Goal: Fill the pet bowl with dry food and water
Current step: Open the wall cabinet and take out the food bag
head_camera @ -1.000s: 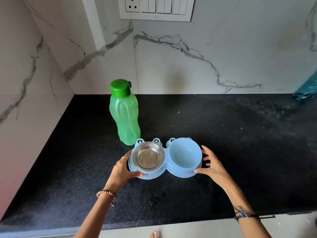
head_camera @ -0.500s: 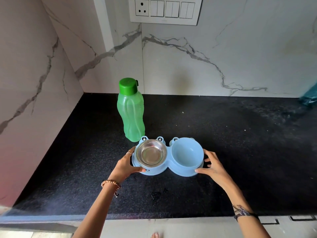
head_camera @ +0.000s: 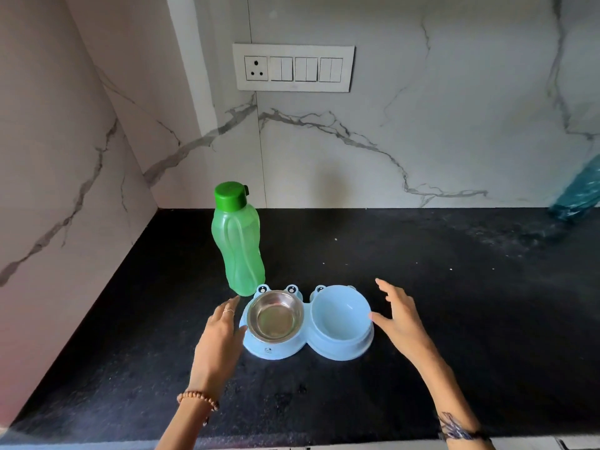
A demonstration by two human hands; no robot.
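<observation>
A light blue double pet bowl (head_camera: 279, 350) sits on the black counter. Its left well holds a shiny steel insert (head_camera: 275, 319); its right well (head_camera: 339, 316) is bare blue plastic. Both look empty. A green water bottle (head_camera: 238, 248) with a dark green cap stands upright just behind the bowl's left end. My left hand (head_camera: 218, 342) hovers at the bowl's left side, fingers apart, holding nothing. My right hand (head_camera: 401, 316) is spread open just off the bowl's right rim.
The black stone counter (head_camera: 454, 303) runs to a marble corner wall on the left and back. A switch panel (head_camera: 293, 68) is on the back wall. A teal plastic bag (head_camera: 578, 196) lies at the far right. The counter's front edge is near my wrists.
Both hands have let go of the bowl and drawn slightly away from its sides. The bowl now rests on the counter. The camera has tilted up.
</observation>
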